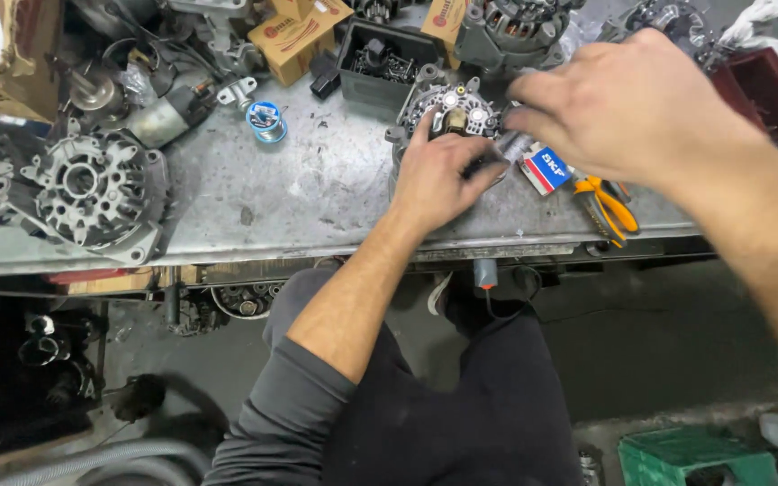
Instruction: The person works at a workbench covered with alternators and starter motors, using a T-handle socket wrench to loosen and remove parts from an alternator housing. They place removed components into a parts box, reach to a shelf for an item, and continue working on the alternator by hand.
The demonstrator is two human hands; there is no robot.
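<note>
My left hand (438, 175) grips the near side of a grey alternator (455, 110) that sits on the steel workbench (317, 193), thumb up along its rim. My right hand (623, 103) hovers just right of the alternator, fingers bent, with a small shiny metal part (513, 144) at the fingertips. Whether the fingers pinch that part is unclear because of blur. A small blue, white and red box (544, 168) lies right below the right hand.
Orange-handled pliers (610, 205) lie at the bench's right front. An alternator housing (92, 189) and other parts fill the left end. A solder spool (266, 120), cardboard boxes (297, 36), a black parts tray (380, 58) and a dark red bin (772, 90) stand behind. My knees are under the bench.
</note>
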